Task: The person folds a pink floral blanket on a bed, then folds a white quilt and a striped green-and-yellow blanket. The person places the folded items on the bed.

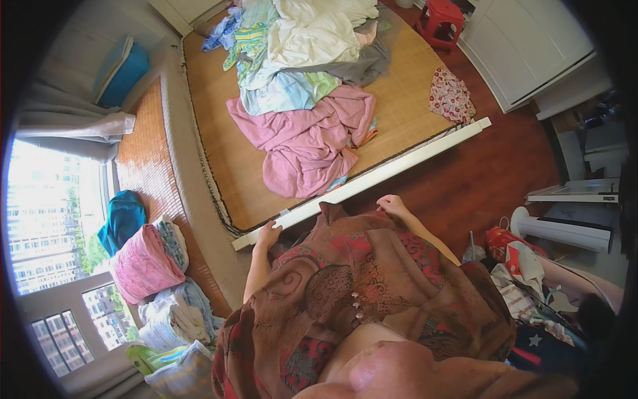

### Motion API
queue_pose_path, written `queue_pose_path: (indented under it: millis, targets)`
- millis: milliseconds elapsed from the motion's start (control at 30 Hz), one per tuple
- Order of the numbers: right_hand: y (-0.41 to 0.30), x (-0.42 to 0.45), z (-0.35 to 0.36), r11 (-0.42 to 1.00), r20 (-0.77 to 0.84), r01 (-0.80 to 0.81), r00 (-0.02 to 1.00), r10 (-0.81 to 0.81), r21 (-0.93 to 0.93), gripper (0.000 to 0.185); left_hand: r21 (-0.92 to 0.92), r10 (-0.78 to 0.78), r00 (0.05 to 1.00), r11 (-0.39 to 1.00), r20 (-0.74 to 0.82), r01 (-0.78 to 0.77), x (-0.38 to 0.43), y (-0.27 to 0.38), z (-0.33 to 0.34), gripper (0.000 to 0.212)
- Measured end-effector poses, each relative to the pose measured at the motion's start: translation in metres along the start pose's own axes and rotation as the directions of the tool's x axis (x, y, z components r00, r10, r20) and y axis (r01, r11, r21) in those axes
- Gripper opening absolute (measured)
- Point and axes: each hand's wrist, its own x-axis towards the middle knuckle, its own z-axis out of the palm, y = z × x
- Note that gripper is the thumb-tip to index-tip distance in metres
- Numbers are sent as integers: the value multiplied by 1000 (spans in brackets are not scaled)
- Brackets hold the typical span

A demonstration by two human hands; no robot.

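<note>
My left hand (268,234) is by the left end of the white bed-frame rail (369,187), its fingers loosely curled; whether it touches the rail is unclear. My right hand (393,205) hovers over the floor side of the rail with bent fingers, close to the hem of the brown and red patterned garment (379,249) I wear. I see no separate object in either hand. Beyond the rail, a crumpled pink cloth (309,139) lies on the woven bed mat (408,109). Behind it are a light blue cloth (279,92) and a white sheet (314,37).
A floral cloth (451,95) lies at the bed's right corner. A red plastic stool (441,22) stands beyond, near a white cabinet (528,45). Folded pink bedding (147,264) and other fabrics sit on the window ledge at left. A white tower-shaped appliance (563,229) is at right.
</note>
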Motion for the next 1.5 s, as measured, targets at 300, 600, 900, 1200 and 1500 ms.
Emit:
queue_pose_path:
  millis: [300, 600, 900, 1200, 1500]
  targets:
    - [-9, -32, -46, 983, -199, -117, 969, 143, 139, 19, -6, 218, 962, 975, 165, -220, 85, 57, 28, 52]
    - [6, -46, -79, 976, -245, -37, 965, 91, 216, 19, -113, 226, 965, 971, 130, -212, 118, 97, 69, 53]
    - [35, -48, -229, 949, -321, 4, 941, 103, 316, 20, -198, 50, 990, 980, 131, -23, 137, 220, 107, 49]
    - [72, -73, -379, 927, -396, -16, 901, 175, 374, 17, -254, 197, 952, 958, 234, -135, 110, 400, 197, 43]
    - [26, -41, -511, 982, -484, 180, 865, -136, 47, 18, 65, 414, 892, 900, 182, -431, 145, 572, 239, 42]
